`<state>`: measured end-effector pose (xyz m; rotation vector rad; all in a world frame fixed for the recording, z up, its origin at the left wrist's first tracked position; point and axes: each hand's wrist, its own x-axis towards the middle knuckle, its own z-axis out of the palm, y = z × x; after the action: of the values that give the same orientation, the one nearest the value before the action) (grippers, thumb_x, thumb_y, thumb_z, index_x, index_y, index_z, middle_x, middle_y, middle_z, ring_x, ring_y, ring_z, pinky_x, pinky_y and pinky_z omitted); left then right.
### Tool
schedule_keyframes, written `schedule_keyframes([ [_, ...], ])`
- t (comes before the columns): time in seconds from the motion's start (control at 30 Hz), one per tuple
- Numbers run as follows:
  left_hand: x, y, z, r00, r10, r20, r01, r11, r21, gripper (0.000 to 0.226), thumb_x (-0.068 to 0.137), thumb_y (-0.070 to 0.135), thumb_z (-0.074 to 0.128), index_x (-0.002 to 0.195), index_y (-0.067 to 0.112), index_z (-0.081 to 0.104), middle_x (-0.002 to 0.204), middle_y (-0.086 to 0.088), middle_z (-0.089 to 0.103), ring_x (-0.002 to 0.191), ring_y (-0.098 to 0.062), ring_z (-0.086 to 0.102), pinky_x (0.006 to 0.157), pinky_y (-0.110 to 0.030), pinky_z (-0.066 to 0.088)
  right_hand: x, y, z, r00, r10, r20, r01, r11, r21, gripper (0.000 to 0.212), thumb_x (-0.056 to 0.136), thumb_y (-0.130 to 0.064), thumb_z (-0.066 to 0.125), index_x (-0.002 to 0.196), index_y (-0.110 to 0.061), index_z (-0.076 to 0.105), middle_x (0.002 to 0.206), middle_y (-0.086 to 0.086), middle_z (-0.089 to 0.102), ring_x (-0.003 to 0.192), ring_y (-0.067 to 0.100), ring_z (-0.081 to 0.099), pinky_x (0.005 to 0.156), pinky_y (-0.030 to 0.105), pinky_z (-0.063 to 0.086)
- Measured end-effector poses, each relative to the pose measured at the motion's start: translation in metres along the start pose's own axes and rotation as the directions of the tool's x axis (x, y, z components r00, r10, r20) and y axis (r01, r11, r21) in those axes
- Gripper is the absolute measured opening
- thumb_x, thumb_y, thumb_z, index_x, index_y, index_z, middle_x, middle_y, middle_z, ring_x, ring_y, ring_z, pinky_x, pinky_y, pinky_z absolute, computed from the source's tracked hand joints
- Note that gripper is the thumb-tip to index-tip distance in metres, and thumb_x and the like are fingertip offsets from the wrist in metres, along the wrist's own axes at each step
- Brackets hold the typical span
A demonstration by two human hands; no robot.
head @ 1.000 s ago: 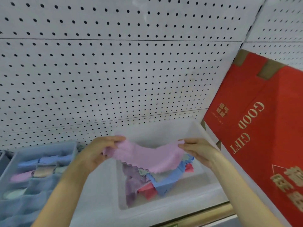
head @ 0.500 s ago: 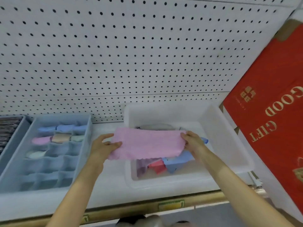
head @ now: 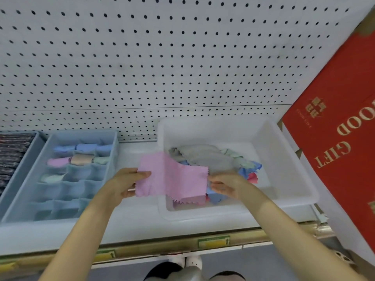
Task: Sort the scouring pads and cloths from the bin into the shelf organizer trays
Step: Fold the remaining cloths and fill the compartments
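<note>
Pinched by left hand and right hand, pink cloth hangs over white shelf; pegboard behind, bin partly hidden.

A white pegboard wall dotted with dark holes filled the upper frame, with a thin seam crossing it at mid-height. Below ran a white shelf, fronted by a brassy rail that carried a yellow-green label. A red carton lettered in gold leaned at the right. Grey floor showed along the bottom.
</note>
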<state>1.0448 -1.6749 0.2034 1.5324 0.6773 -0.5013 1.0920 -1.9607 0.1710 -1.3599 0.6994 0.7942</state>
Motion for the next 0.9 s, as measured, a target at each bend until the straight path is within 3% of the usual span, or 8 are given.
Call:
schedule_keyframes([
  [0.07,0.001,0.0,-0.002,1.0,0.013,-0.011,-0.013,1.0,0.001,0.014,0.086,0.015,0.071,0.099,0.012,0.067,0.093,-0.004,0.071,0.082,-0.019,0.065,0.067,-0.027,0.049,0.005,0.001,0.006,0.998,-0.023,-0.053,0.017,0.993,-0.118,0.007,0.086,-0.005,0.068,0.091,-0.002,0.065,0.089,0.007,0.063,0.077,0.013,0.058,0.061,0.02,0.054],
  [0.17,-0.001,0.0,-0.003,0.998,0.053,-0.021,-0.053,0.999,0.004,0.008,0.087,0.015,0.07,0.094,0.014,0.067,0.092,-0.002,0.071,0.081,-0.017,0.065,0.069,-0.027,0.05,0.012,0.003,0.017,0.995,-0.064,-0.076,0.043,0.966,-0.256,0.034,0.086,-0.011,0.071,0.116,0.001,0.059,0.105,0.011,0.061,0.088,0.017,0.058,0.061,0.022,0.053],
  [0.3,-0.001,-0.003,-0.005,0.994,0.107,0.005,-0.107,0.994,0.001,0.016,0.089,0.014,0.068,0.104,0.01,0.069,0.097,-0.005,0.074,0.085,-0.02,0.07,0.071,-0.029,0.054,0.015,0.005,0.032,0.984,-0.147,-0.098,0.092,0.9,-0.426,0.039,0.084,-0.011,0.073,0.117,0.003,0.058,0.111,0.018,0.063,0.084,0.023,0.059,0.069,0.03,0.048],
  [0.4,0.0,-0.005,-0.006,0.99,0.138,0.012,-0.138,0.99,-0.006,0.025,0.09,0.013,0.066,0.113,0.006,0.066,0.106,-0.011,0.072,0.096,-0.026,0.069,0.072,-0.03,0.056,0.018,0.008,0.035,0.987,-0.132,-0.091,0.089,0.924,-0.371,0.04,0.08,-0.004,0.075,0.116,0.004,0.058,0.117,0.02,0.064,0.099,0.032,0.063,0.071,0.033,0.05],
  [0.53,0.0,-0.008,-0.01,0.98,0.193,0.036,-0.194,0.981,0.005,0.022,0.088,0.011,0.067,0.11,0.006,0.067,0.102,-0.011,0.074,0.093,-0.028,0.07,0.077,-0.033,0.058,0.018,0.008,0.028,0.999,-0.054,-0.001,0.052,0.968,-0.245,0.043,0.081,-0.003,0.074,0.121,0.001,0.058,0.118,0.016,0.065,0.101,0.028,0.063,0.087,0.038,0.052],
  [0.7,-0.003,0.001,-0.02,0.97,0.235,0.068,-0.231,0.971,-0.058,0.017,0.087,0.005,0.066,0.104,0.005,0.069,0.1,-0.014,0.074,0.077,-0.02,0.07,0.069,-0.025,0.059,0.001,-0.001,0.004,0.955,-0.287,0.08,0.296,0.888,-0.352,0.031,0.095,-0.008,0.056,0.126,-0.006,0.053,0.112,0.006,0.064,0.104,0.024,0.062,0.077,0.031,0.055],
  [0.8,-0.004,0.012,-0.022,0.964,0.252,0.086,-0.24,0.963,-0.125,0.018,0.087,0.004,0.064,0.102,0.006,0.072,0.103,-0.015,0.073,0.076,-0.016,0.069,0.075,-0.024,0.057,-0.018,-0.012,-0.018,0.917,-0.374,0.135,0.396,0.896,-0.203,0.026,0.092,-0.006,0.059,0.118,-0.006,0.06,0.099,0.004,0.071,0.087,0.018,0.069,0.066,0.025,0.057],
  [0.9,-0.011,0.027,-0.015,0.94,0.3,0.165,-0.275,0.949,-0.156,0.022,0.085,0.006,0.064,0.106,0.003,0.07,0.107,-0.018,0.072,0.08,-0.016,0.072,0.072,-0.022,0.058,-0.038,-0.027,-0.04,0.881,-0.431,0.195,0.451,0.89,-0.068,0.024,0.088,-0.005,0.062,0.112,0.0,0.064,0.105,0.014,0.071,0.091,0.023,0.07,0.074,0.028,0.058],
])
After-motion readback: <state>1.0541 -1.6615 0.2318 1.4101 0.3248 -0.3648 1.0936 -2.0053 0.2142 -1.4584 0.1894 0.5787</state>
